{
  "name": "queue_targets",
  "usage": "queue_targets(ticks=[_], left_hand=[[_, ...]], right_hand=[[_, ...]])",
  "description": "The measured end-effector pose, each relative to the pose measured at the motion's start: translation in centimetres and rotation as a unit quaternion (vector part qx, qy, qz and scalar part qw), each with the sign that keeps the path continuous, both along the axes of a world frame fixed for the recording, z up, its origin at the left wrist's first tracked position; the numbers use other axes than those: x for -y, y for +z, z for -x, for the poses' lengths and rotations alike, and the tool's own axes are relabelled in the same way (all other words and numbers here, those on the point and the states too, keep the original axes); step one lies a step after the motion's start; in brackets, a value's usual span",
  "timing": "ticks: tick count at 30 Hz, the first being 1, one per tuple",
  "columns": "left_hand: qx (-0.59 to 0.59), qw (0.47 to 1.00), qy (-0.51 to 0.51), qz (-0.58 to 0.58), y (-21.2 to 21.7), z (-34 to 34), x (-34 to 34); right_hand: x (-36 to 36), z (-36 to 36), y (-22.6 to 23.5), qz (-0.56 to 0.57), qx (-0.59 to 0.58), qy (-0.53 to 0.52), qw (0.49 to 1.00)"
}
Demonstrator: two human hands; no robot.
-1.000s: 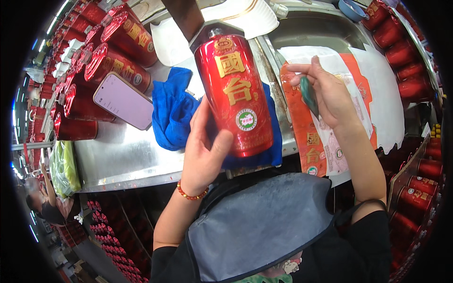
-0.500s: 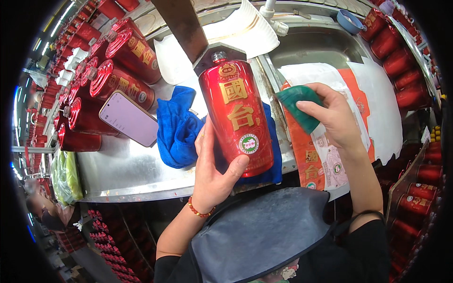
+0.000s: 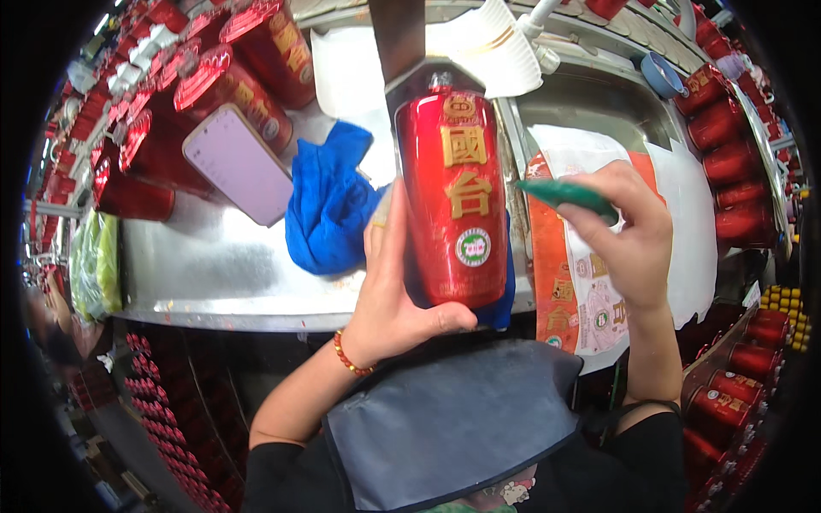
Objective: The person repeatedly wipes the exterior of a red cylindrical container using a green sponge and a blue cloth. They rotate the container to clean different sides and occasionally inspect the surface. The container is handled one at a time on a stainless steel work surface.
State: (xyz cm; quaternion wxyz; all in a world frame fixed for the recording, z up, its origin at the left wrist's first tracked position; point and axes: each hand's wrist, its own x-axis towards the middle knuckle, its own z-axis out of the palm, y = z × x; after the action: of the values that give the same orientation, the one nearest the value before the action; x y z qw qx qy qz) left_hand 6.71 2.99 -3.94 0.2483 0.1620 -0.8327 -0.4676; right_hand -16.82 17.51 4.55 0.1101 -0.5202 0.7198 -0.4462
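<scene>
A glossy red bottle (image 3: 453, 205) with raised gold characters and a round green-and-white sticker lies face up in front of me, its silver-toned neck pointing away. My left hand (image 3: 402, 295) supports it, palm along the left side and thumb beneath its base. To the right of the bottle, my right hand (image 3: 629, 222) pinches a green scraper (image 3: 571, 198), seen nearly edge-on and apart from the bottle. Under that hand are printed orange-and-white sheets (image 3: 556, 299). A blue cloth (image 3: 329, 214) is bunched left of the bottle, and more blue cloth shows beneath it.
A dark metal post (image 3: 398, 38) rises behind the bottle's neck. A phone (image 3: 239, 164) leans against several red bottles (image 3: 256, 98) at left. Behind the sheets is a metal sink (image 3: 599, 98), with a blue bowl (image 3: 663, 75) beyond. More red bottles (image 3: 727, 154) line the right.
The view has shifted, so the bottle sits farther right in it and more upright. My right hand has turned the green scraper from flat-facing to nearly edge-on. My left hand still holds the bottle.
</scene>
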Motion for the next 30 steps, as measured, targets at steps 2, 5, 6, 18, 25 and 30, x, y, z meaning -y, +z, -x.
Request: queue_targets(ticks=[2, 5, 6, 18, 25, 30], left_hand=[[0.007, 0.999, -0.003, 0.052, 0.2, 0.4, -0.1], [-0.011, 0.995, 0.029, 0.095, -0.1, 0.7, -0.1], [-0.017, 0.995, 0.025, 0.099, 0.2, 0.6, 0.1], [-0.044, 0.988, 0.089, 0.117, 1.9, 1.1, -1.3], [-0.055, 0.986, 0.092, 0.124, 1.5, 1.1, -1.1], [-0.070, 0.994, 0.048, 0.072, 0.4, 0.4, 0.0]], right_hand=[[0.0, -1.8, -0.4, 0.069, -0.207, 0.110, 0.970], [-1.6, -4.6, 0.4, 0.035, -0.188, 0.223, 0.956], [-1.7, -4.9, 1.2, -0.001, -0.158, 0.253, 0.955], [0.2, -5.8, 2.9, -0.003, -0.320, 0.110, 0.941], [1.4, -5.6, 3.3, 0.008, -0.390, 0.128, 0.912], [2.9, -4.6, 5.1, -0.078, -0.142, 0.251, 0.954]])
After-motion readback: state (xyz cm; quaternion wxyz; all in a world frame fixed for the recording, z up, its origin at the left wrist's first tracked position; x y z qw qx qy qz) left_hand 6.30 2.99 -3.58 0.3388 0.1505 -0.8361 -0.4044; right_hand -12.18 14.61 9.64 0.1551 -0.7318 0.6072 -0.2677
